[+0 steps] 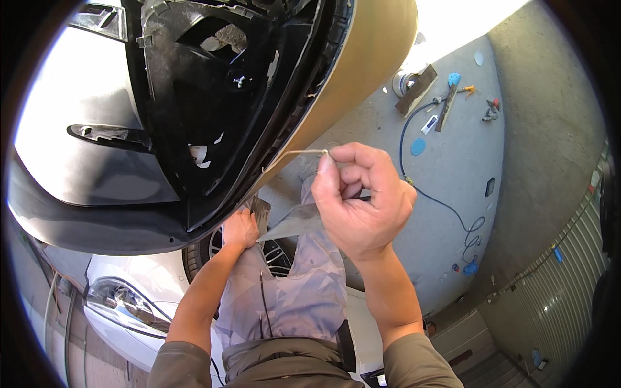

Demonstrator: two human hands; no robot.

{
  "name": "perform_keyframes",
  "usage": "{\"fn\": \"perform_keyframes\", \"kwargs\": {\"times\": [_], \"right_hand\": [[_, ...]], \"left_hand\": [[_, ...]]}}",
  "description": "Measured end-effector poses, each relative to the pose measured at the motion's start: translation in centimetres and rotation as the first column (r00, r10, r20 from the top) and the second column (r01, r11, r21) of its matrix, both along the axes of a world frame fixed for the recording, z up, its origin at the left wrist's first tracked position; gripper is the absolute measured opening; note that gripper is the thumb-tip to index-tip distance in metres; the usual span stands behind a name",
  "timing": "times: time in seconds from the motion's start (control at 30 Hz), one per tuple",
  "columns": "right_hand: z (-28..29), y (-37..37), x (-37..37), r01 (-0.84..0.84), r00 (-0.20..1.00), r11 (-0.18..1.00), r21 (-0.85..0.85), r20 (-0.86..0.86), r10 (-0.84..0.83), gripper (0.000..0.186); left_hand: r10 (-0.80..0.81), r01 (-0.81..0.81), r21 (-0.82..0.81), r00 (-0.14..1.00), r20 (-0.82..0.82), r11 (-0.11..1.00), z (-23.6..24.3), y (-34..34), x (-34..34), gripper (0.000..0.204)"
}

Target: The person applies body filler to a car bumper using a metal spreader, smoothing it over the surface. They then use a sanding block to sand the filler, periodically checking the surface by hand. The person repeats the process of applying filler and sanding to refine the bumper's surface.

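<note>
My right hand (369,194) is raised in front of me, with thumb and forefinger pinching the end of a thin tan strip (301,152). That strip runs left to the tan lower edge of a large car bumper (381,58), whose hollow black side (207,116) faces me. Lower down, my left hand (240,227) is closed beside the bumper's underside, next to a flat dark-grey piece (261,210). Its fingers are partly hidden, so what it grips is unclear. A thin greyish see-through sheet (294,222) stretches from near that hand across my legs.
Behind me stands a white car (139,268) with a headlight (123,301) and wheel (278,258). On the grey floor lie a can (404,81), wooden pieces (417,90), a blue disc (418,147) and a dark hose (402,139). A corrugated shutter (556,291) is at right.
</note>
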State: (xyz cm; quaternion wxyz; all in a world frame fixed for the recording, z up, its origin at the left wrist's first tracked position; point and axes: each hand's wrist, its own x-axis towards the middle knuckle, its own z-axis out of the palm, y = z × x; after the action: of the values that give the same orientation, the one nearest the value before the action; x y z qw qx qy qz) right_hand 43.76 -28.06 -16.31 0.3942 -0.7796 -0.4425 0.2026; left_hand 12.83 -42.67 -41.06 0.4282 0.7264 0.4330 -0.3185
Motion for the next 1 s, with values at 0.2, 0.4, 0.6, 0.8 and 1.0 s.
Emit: {"fn": "perform_keyframes", "kwargs": {"times": [0.2, 0.4, 0.6, 0.8, 1.0], "right_hand": [[2.1, -7.4, 3.6, 0.152, 0.987, 0.975, -0.164, -0.026, -0.158, 0.011], [0.9, -15.2, 7.4, 0.306, 0.759, 0.694, -0.651, -0.273, -0.591, 0.032], [3.5, -17.5, 5.0, 0.222, 0.543, 0.672, -0.707, -0.482, -0.687, 0.066], [7.0, -13.2, 0.3, 0.277, 0.650, 0.865, -0.419, -0.582, -0.490, 0.065], [10.3, -11.8, 2.9, 0.184, 0.791, 0.860, -0.476, -0.447, -0.417, 0.041]], "left_hand": [[0.080, -0.078, 0.043, 0.995, -0.057, 0.996, 1.4, 1.4, 1.3, 0.037], [0.076, -0.109, 0.081, 0.938, 0.337, 0.991, 4.6, 3.9, 3.0, 0.024], [0.475, -0.357, -0.339, 0.791, 0.386, 0.870, 16.7, 5.2, 9.0, 0.025], [0.933, -0.490, -0.818, 0.328, 0.147, 0.302, 29.2, 9.7, 14.0, 0.029], [0.996, -0.483, -0.872, -0.011, 0.093, 0.076, 32.6, 16.6, 15.0, 0.028]]}}
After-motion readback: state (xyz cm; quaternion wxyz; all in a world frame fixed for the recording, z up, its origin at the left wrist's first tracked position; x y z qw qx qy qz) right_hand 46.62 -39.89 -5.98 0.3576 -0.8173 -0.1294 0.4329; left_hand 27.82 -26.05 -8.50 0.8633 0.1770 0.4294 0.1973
